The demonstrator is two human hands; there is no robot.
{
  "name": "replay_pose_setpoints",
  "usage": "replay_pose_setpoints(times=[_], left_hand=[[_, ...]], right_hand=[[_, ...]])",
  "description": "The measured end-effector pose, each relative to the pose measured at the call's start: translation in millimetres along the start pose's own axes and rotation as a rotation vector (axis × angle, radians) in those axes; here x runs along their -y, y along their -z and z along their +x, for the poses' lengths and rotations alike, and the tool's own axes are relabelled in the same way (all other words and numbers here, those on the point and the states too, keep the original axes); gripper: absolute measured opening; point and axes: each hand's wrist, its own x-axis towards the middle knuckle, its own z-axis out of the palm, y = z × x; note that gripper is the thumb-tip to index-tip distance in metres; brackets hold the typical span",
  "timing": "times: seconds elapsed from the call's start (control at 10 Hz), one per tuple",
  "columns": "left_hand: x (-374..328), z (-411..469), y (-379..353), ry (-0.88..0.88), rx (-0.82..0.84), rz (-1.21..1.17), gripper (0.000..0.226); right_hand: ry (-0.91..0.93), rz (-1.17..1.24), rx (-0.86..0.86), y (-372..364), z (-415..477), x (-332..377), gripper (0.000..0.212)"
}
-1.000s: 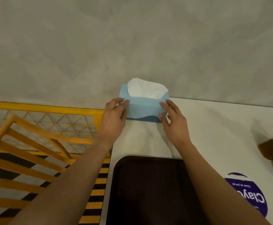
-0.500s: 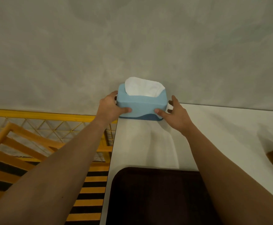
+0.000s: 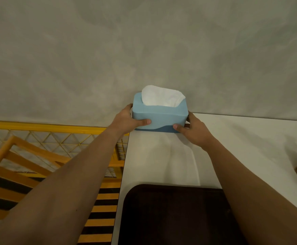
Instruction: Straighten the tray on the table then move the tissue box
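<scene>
A: Step in hand? I say the second one, moving the tissue box (image 3: 159, 114). The tray (image 3: 176, 214) sits near the person, its far edge roughly square to the table (image 3: 250, 138), so straightening looks done. That's a judgement, since only part of the tray shows.

B: Agreed. Where's the box, relative to the tray?

A: Well beyond the tray's far edge, at the table's far left corner, close to the grey wall (image 3: 144, 50). A white tissue (image 3: 162, 97) sticks out of its top.

B: Hands?

A: Left hand (image 3: 126, 119) clamps the box's left end, thumb pressed flat on the front face, other fingers wrapped behind, out of sight. Right hand (image 3: 193, 129) clamps the right end, thumb at the lower front corner, fingers curled round the side. Both closed on the box, nothing else held.

B: Lifted or resting?

A: Can't tell for certain. The base looks about level with the tabletop, maybe just touching it.

B: Next move?

A: Probably needs an even squeeze from both sides, box kept level, carried or slid away from the corner. The destination isn't given. Risk: the corner hangs right over the yellow railing (image 3: 56, 126), left of the tray, so drifting leftward could drop it.
</scene>
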Motion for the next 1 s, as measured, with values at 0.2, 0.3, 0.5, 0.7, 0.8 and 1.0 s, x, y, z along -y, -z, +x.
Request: replay_pose_setpoints(times=[0.2,0.3,0.5,0.7,0.8,1.0], left_hand=[[7.5,0.2,-0.5,0.044,0.021,0.003,0.084],[8.6,0.7,-0.1,0.047,0.02,-0.002,0.086],[13.8,0.3,-1.5,0.058,-0.005,-0.011,0.095],[13.4,1.8,-1.6,0.079,0.002,0.017,0.093],[13.2,4.0,0.7,0.094,0.032,0.011,0.092],[-0.1,-7.0,14.5,0.133,0.106,-0.071,0.124]], right_hand=[[0.001,-0.067,0.037,-3.1,3.4,-0.8,0.084],[0.002,-0.085,0.049,-4.0,4.4,-1.9,0.082],[0.0,-0.106,0.075,-4.9,6.4,-3.4,0.079],[-0.011,-0.103,0.06,-6.7,5.1,-3.6,0.078],[-0.031,-0.1,0.07,-6.7,6.0,-3.9,0.079],[-0.07,-0.099,0.063,-1.7,-2.1,12.0,0.097]])
